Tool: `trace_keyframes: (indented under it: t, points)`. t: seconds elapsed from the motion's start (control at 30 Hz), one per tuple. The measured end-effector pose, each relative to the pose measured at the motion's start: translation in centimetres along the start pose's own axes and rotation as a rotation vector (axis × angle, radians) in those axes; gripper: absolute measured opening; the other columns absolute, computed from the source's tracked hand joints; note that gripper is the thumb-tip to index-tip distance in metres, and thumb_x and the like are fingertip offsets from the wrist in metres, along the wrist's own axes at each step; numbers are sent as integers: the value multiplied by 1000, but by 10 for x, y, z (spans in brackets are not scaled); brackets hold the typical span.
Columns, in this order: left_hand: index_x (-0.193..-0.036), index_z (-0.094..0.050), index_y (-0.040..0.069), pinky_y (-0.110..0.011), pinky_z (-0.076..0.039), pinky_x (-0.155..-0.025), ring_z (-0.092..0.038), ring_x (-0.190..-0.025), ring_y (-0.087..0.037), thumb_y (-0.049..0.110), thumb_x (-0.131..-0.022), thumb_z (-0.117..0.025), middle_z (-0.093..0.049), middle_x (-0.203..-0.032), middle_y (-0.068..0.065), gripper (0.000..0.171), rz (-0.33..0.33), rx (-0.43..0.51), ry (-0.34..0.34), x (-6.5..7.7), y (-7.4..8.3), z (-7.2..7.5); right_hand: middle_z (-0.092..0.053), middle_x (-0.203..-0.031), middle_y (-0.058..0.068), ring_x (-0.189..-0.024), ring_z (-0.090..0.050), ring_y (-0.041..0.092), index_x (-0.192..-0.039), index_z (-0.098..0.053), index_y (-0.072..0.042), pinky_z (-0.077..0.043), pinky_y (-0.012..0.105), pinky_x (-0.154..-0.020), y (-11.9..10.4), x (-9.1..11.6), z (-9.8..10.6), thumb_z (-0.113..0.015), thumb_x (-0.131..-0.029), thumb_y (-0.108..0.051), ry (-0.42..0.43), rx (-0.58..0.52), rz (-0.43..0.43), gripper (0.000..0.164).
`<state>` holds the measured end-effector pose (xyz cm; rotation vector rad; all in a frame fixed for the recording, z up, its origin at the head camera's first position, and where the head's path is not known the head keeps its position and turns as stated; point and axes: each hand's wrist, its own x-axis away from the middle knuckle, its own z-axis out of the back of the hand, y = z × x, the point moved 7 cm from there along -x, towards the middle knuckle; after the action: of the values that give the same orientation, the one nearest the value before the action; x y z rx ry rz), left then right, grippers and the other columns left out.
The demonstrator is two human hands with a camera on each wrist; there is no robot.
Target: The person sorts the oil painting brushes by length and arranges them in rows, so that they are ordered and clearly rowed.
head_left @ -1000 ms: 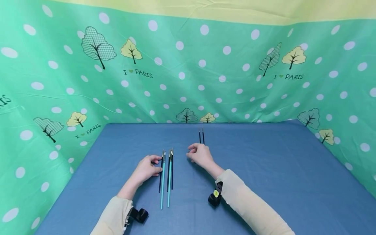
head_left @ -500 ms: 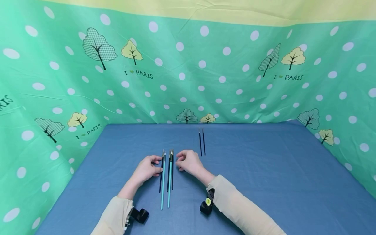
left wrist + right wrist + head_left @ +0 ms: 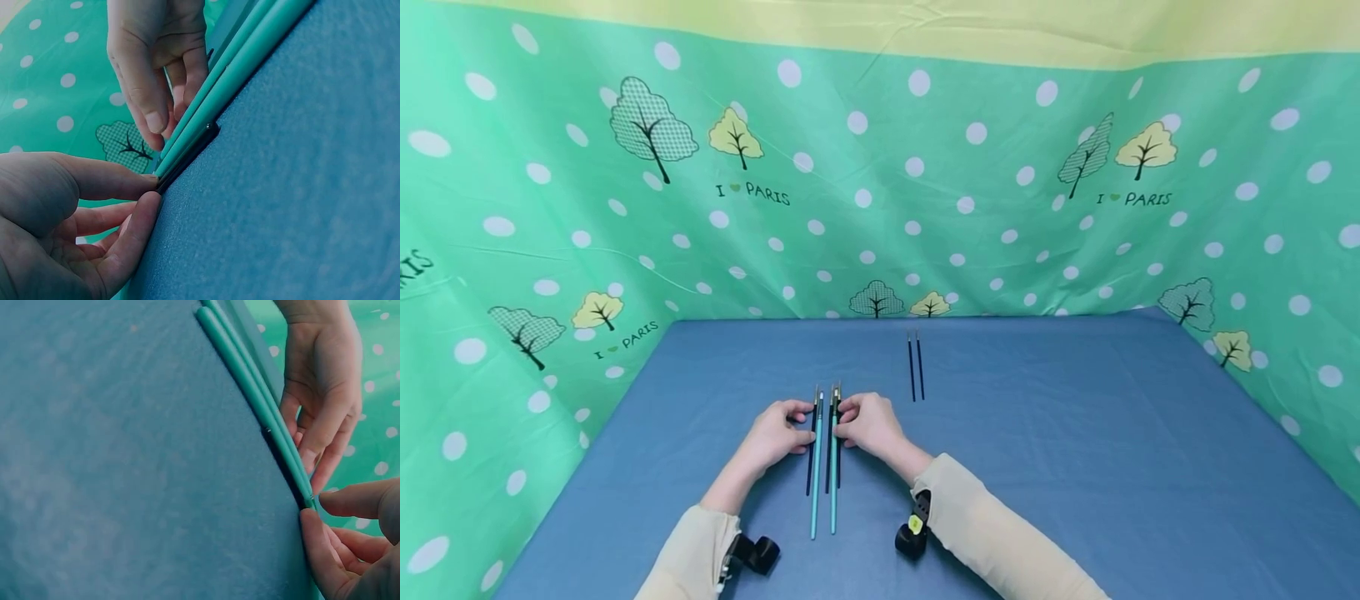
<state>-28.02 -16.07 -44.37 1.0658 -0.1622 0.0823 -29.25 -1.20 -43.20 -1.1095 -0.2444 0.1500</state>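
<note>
Several slim paintbrushes lie side by side on the blue cloth, tips to the far side. Toward the left are a black paintbrush [image 3: 809,473] and a turquoise paintbrush [image 3: 816,492]. A small gap separates them from another turquoise paintbrush [image 3: 833,500], which has black paintbrushes [image 3: 828,475] beside it. My left hand [image 3: 775,433] touches the left side of the row with thumb and forefinger. From the right, my right hand [image 3: 871,423] has its thumb and fingertips against the row's other side, partly covering the brushes. Both wrist views show the turquoise handles running between the two hands.
Two more black paintbrushes [image 3: 916,371] lie apart, farther back and right of the row. The blue cloth [image 3: 1075,433] covers the table. A green dotted curtain [image 3: 970,167] hangs behind and along the sides.
My right hand has moved left from beside the two separate black paintbrushes to the right side of the row. My left hand has stayed in place.
</note>
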Motion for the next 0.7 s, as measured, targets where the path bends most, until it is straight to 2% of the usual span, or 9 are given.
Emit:
trace_keyframes:
  t: [0.23, 0.7]
  points:
    - [-119, -55, -2, -27, -56, -58, -54, -71, -17, -3, -76, -65, -45, -101, -15, 45, -3, -5, 9, 0, 0, 0, -59, -76, 3, -53, -59, 10, -106, -63, 0, -52, 19, -47, -1, 1, -1, -72, -74, -4, 22, 51, -3, 34]
    - [-119, -55, -2, -27, -56, -57, -55, -71, -17, -4, -75, -65, -46, -101, -15, 45, -7, 10, 12, 0, -1, 0, -58, -75, 4, -52, -59, 12, -107, -62, 3, -52, 20, -46, -3, 1, -1, -70, -75, -2, 21, 70, 39, 33]
